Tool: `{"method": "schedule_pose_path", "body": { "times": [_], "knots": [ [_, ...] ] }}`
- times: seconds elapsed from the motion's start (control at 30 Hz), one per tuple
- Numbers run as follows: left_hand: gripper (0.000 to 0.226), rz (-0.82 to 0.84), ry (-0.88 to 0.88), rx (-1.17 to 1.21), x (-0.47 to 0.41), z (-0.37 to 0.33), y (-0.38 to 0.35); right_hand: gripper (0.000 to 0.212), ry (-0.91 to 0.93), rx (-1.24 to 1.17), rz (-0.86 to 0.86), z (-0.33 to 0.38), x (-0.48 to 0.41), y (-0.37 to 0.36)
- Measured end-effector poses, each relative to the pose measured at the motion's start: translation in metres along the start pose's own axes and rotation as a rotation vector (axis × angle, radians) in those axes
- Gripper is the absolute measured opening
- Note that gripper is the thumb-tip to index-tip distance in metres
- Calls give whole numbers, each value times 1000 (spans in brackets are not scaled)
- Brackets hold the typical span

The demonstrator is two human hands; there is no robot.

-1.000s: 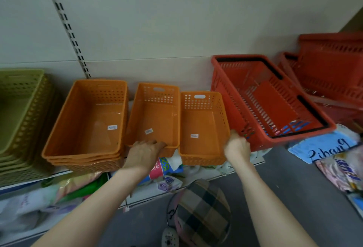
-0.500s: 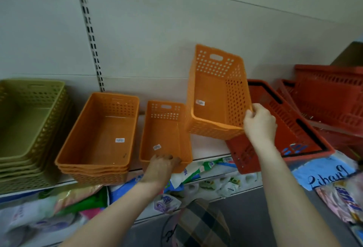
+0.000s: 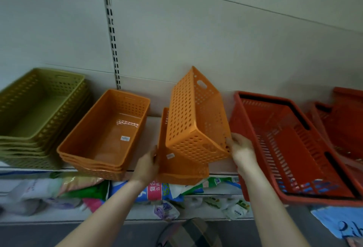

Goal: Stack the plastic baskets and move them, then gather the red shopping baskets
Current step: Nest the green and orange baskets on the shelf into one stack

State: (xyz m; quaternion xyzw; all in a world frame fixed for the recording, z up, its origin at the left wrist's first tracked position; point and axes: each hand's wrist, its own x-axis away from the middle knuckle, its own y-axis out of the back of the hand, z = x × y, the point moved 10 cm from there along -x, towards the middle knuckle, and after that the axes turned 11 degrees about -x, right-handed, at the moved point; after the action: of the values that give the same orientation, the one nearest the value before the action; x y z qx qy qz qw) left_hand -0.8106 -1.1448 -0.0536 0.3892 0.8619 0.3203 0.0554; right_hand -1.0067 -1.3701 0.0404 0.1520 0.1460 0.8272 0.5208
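My right hand [image 3: 240, 152] grips the near corner of a small orange perforated basket [image 3: 194, 121], held tilted in the air with its underside toward me, over a second small orange basket [image 3: 176, 168] on the shelf. My left hand [image 3: 147, 165] holds that lower basket's left near edge. A stack of wider orange baskets [image 3: 104, 134] sits to the left. A red shopping basket [image 3: 290, 148] with black handles lies tilted at the right, with more red baskets [image 3: 345, 121] behind it.
A stack of olive-green baskets [image 3: 37, 115] fills the shelf's far left. The white shelf [image 3: 151, 129] meets a grey back wall with a slotted upright [image 3: 112, 30]. Packaged goods [image 3: 161, 191] lie below the shelf. A blue handwritten sign [image 3: 341, 225] is at lower right.
My right hand lifted the small orange basket off the shelf, swung it left and tipped it over the middle basket. My left hand stayed on the middle basket.
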Motion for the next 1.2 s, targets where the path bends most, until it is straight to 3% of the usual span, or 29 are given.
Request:
{"method": "schedule_pose_path", "body": {
  "times": [0.27,0.4,0.53,0.7,0.83,0.93,1.03,1.1,1.17,1.2],
  "knots": [
    [31,67,206,386,9,9,-12,16,98,555,171,-13,0,-38],
    [36,124,227,430,11,-6,-16,24,98,703,225,-24,-1,-51],
    [40,93,181,271,9,-18,-13,32,-38,615,397,-45,0,-69],
    [48,82,136,-84,12,-27,-7,22,-36,507,315,-42,-14,-69],
    [51,-255,-59,-517,13,-54,61,11,-73,510,378,-37,-24,-76],
    [54,-394,-42,-682,19,-34,127,15,-69,473,435,-20,-23,-83],
    [65,-122,105,-754,21,16,147,25,-34,457,375,3,-22,-78],
    [81,82,82,-837,31,37,139,26,-10,469,325,22,-17,-75],
    [99,47,-99,-927,40,38,139,24,20,499,268,47,-9,-72],
    [97,-21,-203,-957,44,36,142,22,37,516,224,62,-4,-69]
  ]
}}
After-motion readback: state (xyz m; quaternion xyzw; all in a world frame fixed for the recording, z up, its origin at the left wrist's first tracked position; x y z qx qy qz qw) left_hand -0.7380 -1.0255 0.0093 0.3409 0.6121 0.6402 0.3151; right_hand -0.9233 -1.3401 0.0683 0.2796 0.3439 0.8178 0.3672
